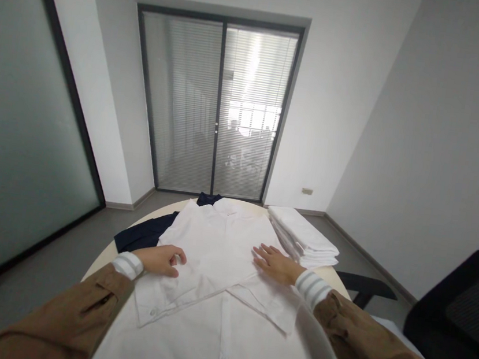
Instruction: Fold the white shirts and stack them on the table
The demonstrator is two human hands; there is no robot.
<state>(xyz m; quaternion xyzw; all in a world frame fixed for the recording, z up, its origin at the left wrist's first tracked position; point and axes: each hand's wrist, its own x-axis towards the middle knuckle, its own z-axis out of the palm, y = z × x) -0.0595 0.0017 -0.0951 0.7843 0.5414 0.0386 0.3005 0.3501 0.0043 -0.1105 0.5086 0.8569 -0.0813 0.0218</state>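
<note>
A white button-up shirt (224,236) lies spread on the round table, collar at the far side and buttoned front facing up. Both sleeves are folded inward across the body, their cuffs toward me; the left one shows a button. Over the left sleeve is my left hand (164,259), its fingers curled but apart, with nothing visible in them. On the right side of the shirt my right hand (277,264) rests palm down, fingers spread over the cloth. The lower part of the shirt runs down past the bottom edge of the view.
Folded white cloths (302,237) are stacked at the table's right. Dark navy fabric (145,232) sticks out at the left. The pale table (101,260) has a curved rim. A black office chair (459,311) stands close on the right. Beyond is a glass door (187,109) with blinds.
</note>
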